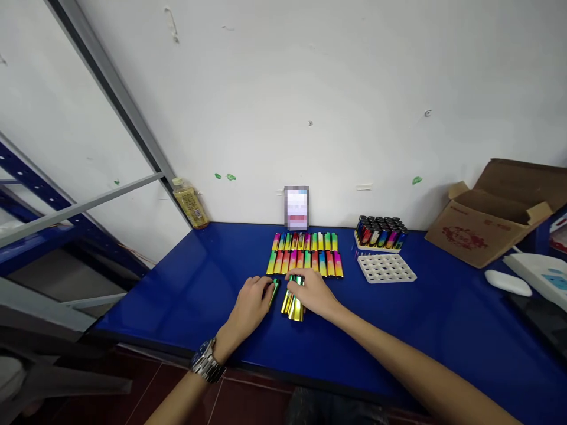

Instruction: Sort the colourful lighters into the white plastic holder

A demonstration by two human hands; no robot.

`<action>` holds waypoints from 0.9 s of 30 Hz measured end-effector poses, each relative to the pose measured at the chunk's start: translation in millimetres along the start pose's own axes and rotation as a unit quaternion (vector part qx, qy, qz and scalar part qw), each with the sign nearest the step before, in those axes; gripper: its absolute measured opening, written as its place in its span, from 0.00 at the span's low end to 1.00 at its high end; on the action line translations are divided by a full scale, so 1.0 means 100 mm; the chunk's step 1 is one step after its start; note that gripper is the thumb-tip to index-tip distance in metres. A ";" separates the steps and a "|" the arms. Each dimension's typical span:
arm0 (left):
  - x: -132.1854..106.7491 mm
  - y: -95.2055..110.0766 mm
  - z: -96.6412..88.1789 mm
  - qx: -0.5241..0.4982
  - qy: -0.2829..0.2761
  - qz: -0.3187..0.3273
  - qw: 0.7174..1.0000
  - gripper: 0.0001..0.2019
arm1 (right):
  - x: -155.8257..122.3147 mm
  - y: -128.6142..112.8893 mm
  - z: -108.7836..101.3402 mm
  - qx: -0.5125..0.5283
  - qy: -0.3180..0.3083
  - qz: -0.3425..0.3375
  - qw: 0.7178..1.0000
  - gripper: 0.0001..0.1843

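Note:
On the blue table (186, 283), my left hand (251, 304) is closed around a shiny green lighter (275, 290), mostly covered by the fingers. To its right, my right hand (313, 292) grips a small bunch of shiny yellow-green lighters (295, 307) from above; their yellow ends point towards me. Just beyond both hands lie two side-by-side rows of rainbow-coloured lighters, a near row (305, 263) and a far row (305, 241). The fingers of my right hand are close to the near row.
Upright dark-topped lighters (381, 231) fill a white holder at the back right. Before it lies a white tray with holes (387, 268). A phone (296, 208) leans on the wall. A bottle (191, 203) stands left; an open carton (478, 218) and white mouse (508, 283) sit right.

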State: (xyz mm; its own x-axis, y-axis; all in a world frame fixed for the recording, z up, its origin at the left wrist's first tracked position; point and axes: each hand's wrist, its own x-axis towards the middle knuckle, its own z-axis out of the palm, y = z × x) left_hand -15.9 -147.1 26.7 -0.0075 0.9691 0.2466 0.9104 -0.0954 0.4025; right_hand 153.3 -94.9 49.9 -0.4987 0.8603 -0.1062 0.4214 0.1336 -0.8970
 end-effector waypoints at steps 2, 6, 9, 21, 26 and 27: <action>-0.04 -0.03 0.05 0.024 0.035 0.018 0.999 0.14 | 0.04 -0.04 0.02 -0.035 -0.023 0.010 0.999 0.13; -0.11 -0.03 0.06 0.027 0.057 0.049 0.997 0.15 | 0.10 -0.04 0.02 -0.087 -0.024 0.030 0.995 0.22; -0.16 0.00 0.05 0.040 0.052 0.085 0.994 0.15 | 0.09 0.01 0.00 -0.116 -0.029 0.034 0.992 0.22; -0.27 0.03 0.12 0.064 0.002 0.206 0.976 0.21 | 0.00 0.10 -0.11 -0.102 -0.033 0.040 0.993 0.20; -0.34 0.04 0.18 0.109 -0.006 0.227 0.968 0.22 | -0.03 0.16 -0.21 -0.175 -0.009 0.010 0.984 0.16; -0.34 0.05 0.19 0.109 -0.004 0.221 0.969 0.23 | -0.03 0.17 -0.22 -0.192 -0.012 -0.001 0.981 0.17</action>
State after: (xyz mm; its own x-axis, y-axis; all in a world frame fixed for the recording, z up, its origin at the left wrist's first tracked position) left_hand -3.6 -176.6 3.5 0.4062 0.8459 0.3457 0.8895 -0.4526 0.0623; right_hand 178.8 -84.6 44.5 -0.5164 0.8481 -0.1183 0.6716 0.3153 -0.6705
